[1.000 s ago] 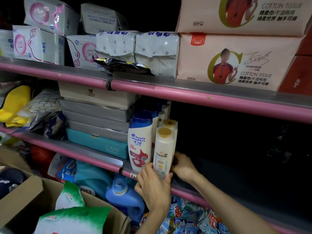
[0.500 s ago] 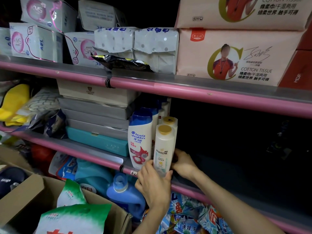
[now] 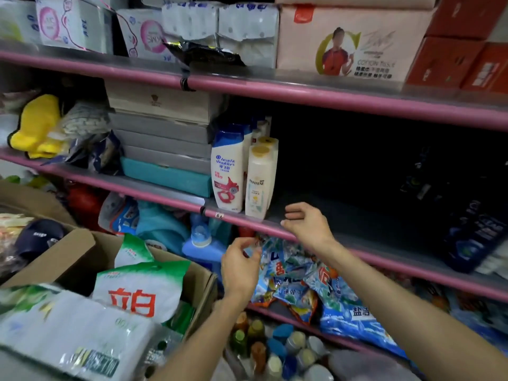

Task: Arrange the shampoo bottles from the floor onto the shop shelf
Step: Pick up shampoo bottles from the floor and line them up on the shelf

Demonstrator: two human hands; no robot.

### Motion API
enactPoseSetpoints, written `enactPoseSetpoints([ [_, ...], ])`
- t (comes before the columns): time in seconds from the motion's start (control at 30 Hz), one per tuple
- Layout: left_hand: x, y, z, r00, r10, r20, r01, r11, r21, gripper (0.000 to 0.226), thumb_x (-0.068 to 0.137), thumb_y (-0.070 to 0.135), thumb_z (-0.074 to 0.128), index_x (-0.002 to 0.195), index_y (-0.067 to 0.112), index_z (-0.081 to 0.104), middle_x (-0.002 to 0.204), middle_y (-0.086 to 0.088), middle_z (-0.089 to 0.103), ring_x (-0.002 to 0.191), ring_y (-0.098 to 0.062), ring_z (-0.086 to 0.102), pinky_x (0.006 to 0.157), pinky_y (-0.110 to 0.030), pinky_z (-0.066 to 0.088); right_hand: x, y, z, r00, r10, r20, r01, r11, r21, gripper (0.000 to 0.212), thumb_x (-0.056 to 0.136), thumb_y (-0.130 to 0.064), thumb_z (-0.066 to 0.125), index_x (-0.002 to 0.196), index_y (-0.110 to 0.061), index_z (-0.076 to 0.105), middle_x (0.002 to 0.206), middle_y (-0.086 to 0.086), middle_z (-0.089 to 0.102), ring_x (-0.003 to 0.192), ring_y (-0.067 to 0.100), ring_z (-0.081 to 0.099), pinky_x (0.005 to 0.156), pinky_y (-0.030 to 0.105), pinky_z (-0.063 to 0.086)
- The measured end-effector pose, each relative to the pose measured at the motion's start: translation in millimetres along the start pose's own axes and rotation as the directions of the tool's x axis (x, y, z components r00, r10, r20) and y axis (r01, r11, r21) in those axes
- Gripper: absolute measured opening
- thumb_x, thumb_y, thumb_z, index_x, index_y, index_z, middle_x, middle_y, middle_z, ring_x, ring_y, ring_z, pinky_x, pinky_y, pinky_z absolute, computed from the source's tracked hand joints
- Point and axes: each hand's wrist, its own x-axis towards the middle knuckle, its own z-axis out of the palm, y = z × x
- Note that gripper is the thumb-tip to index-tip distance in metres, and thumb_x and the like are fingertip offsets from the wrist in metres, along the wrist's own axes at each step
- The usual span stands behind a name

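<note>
Pink shelf: Pantene bottle upright beside Head & Shoulders bottle; both hands released, left, right.

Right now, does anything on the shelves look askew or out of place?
Yes. A crumpled black packet lies loose on the upper shelf, overhanging its pink edge in front of the white packs. The shampoo bottles stand upright.

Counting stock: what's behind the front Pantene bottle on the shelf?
Directly behind the front Pantene bottle stands a second cream bottle with a gold cap, mostly covered. Whether more stand behind it cannot be seen; that part of the shelf is dark.
</note>
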Motion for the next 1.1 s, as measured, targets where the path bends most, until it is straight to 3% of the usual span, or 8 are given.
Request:
enactPoseSetpoints([
  [0.13,-32.1,-29.5,3.6,0.993,-0.086,0.083,0.085,0.996,0.014,0.018,0.086,0.019,0.066,0.103,0.012,0.064,0.106,-0.003,0.068,0.101,-0.019,0.062,0.089,-0.031,0.048,-47.5,20.4,11.4,0.999,0.051,-0.005,-0.05,0.996,0.071,0.03,0.083,-0.01,0.066,0.112,-0.016,0.061,0.102,0.0,0.068,0.09,0.013,0.065,0.077,0.027,0.054],
  [0.33,-80.8,-93.0,14.7,0.948,-0.223,0.227,0.192,0.97,0.151,0.012,0.084,0.011,0.066,0.095,0.007,0.068,0.092,-0.005,0.069,0.09,-0.016,0.062,0.065,-0.01,0.031,-104.3,92.4,46.9,0.965,0.229,0.125,-0.231,0.973,0.004,0.033,0.083,-0.009,0.068,0.115,-0.008,0.059,0.101,0.008,0.066,0.098,0.022,0.064,0.091,0.038,0.051],
  [0.47,-105.2,-143.1,15.1,0.898,-0.301,0.321,0.195,0.926,0.322,0.014,0.086,0.019,0.061,0.093,0.014,0.071,0.093,0.002,0.068,0.091,-0.014,0.059,0.069,-0.014,0.034,-131.4,148.9,66.4,0.917,0.352,0.185,-0.336,0.935,-0.114,0.036,0.084,-0.013,0.069,0.118,-0.007,0.058,0.109,0.009,0.065,0.097,0.018,0.061,0.082,0.025,0.047],
  [0.63,-120.0,-197.4,22.0,0.803,-0.416,0.426,0.211,0.868,0.45,0.018,0.088,0.024,0.06,0.103,0.018,0.068,0.108,-0.002,0.069,0.096,-0.017,0.062,0.083,-0.026,0.048,-155.2,212.3,78.8,0.864,0.464,0.193,-0.369,0.847,-0.382,0.034,0.084,-0.016,0.065,0.117,-0.011,0.061,0.118,0.009,0.065,0.111,0.024,0.059,0.093,0.026,0.043],
  [0.73,-125.9,-212.3,33.0,0.787,-0.415,0.456,0.17,0.857,0.486,0.031,0.088,0.023,0.062,0.118,0.018,0.062,0.12,-0.003,0.064,0.111,-0.019,0.058,0.096,-0.027,0.045,-168.3,238.8,86.1,0.834,0.484,0.266,-0.316,0.813,-0.489,0.037,0.085,-0.015,0.061,0.122,-0.012,0.057,0.121,0.011,0.062,0.113,0.026,0.057,0.096,0.033,0.046],
  [0.87,-120.3,-222.5,57.1,0.785,-0.353,0.509,0.046,0.852,0.521,0.043,0.087,0.021,0.062,0.129,0.02,0.053,0.128,-0.004,0.057,0.115,-0.021,0.055,0.1,-0.035,0.044,-176.1,262.9,104.1,0.817,0.441,0.372,-0.142,0.779,-0.611,0.04,0.089,-0.017,0.057,0.128,-0.019,0.051,0.132,0.004,0.053,0.119,0.022,0.052,0.097,0.037,0.046],
  [1.0,-111.5,-225.1,80.4,0.771,-0.27,0.576,-0.136,0.814,0.564,0.046,0.088,0.019,0.059,0.133,0.023,0.047,0.137,-0.003,0.046,0.121,-0.024,0.047,0.103,-0.039,0.041,-178.9,282.7,122.2,0.809,0.431,0.4,-0.021,0.701,-0.713,0.057,0.096,-0.019,0.048,0.149,-0.019,0.024,0.156,0.004,0.026,0.141,0.023,0.029,0.113,0.038,0.031],
  [1.1,-105.2,-226.9,95.7,0.751,-0.256,0.609,-0.225,0.767,0.6,0.049,0.089,0.016,0.057,0.136,0.025,0.044,0.142,-0.001,0.04,0.127,-0.024,0.042,0.106,-0.04,0.037,-182.7,294.5,131.5,0.83,0.426,0.361,-0.08,0.73,-0.679,0.052,0.098,-0.026,0.047,0.146,-0.017,0.028,0.154,0.004,0.026,0.136,0.023,0.037,0.108,0.039,0.038],
])
